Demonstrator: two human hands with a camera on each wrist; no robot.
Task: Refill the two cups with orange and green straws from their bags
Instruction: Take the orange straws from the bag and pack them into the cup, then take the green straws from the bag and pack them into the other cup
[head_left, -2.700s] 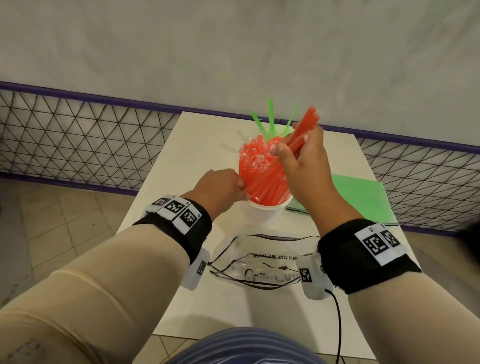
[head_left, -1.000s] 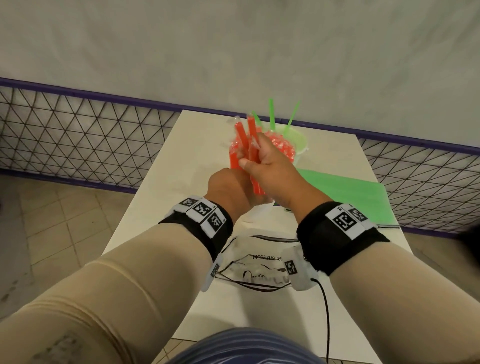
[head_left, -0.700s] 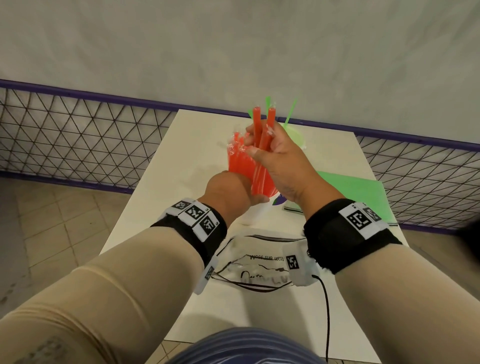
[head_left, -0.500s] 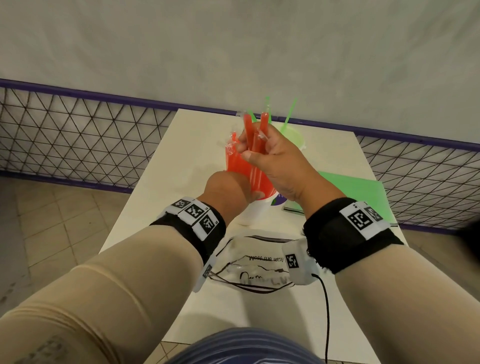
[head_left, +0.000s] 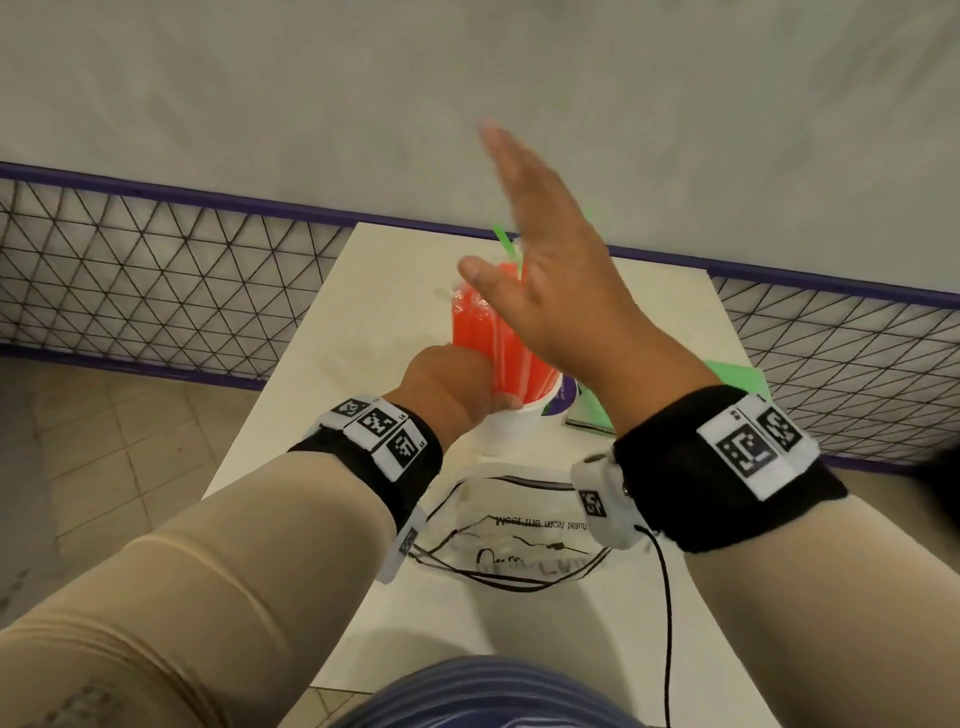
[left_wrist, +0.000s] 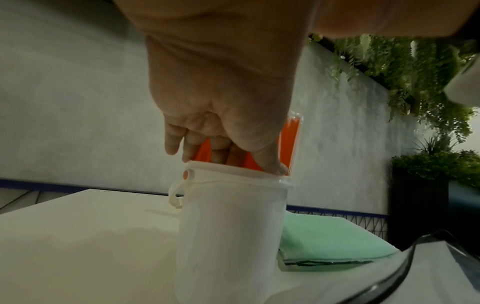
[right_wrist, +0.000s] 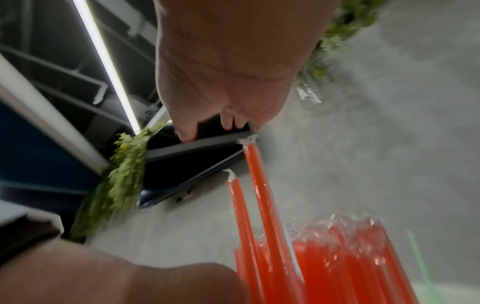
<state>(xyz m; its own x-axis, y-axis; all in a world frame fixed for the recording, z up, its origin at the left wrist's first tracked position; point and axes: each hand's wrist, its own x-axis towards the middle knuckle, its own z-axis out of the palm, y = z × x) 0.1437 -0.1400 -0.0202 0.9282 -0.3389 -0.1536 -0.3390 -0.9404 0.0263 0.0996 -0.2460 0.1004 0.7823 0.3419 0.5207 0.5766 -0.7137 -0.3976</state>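
Note:
A white cup (head_left: 511, 431) stands mid-table, packed with orange straws (head_left: 485, 332) in clear wrappers. My left hand (head_left: 449, 387) grips the bundle just above the cup's rim (left_wrist: 233, 174), with the thumb on one side and the fingers among the straws (left_wrist: 292, 142). My right hand (head_left: 540, 254) is raised above the cup, its fingers straight and spread, holding nothing. In the right wrist view two orange straws (right_wrist: 255, 185) stand higher than the bunch (right_wrist: 350, 259). Green straws (head_left: 506, 241) poke up behind the right hand, which hides their cup.
A flat green bag of straws (head_left: 740, 376) lies right of the cup, also seen from the left wrist (left_wrist: 324, 236). An empty clear printed bag (head_left: 519, 525) lies on the table (head_left: 311, 405) near me. A purple mesh fence (head_left: 156, 270) and a wall stand behind.
My right hand let go of the orange straws it held and rose open above the cup. My left hand kept its grip on the bundle at the rim.

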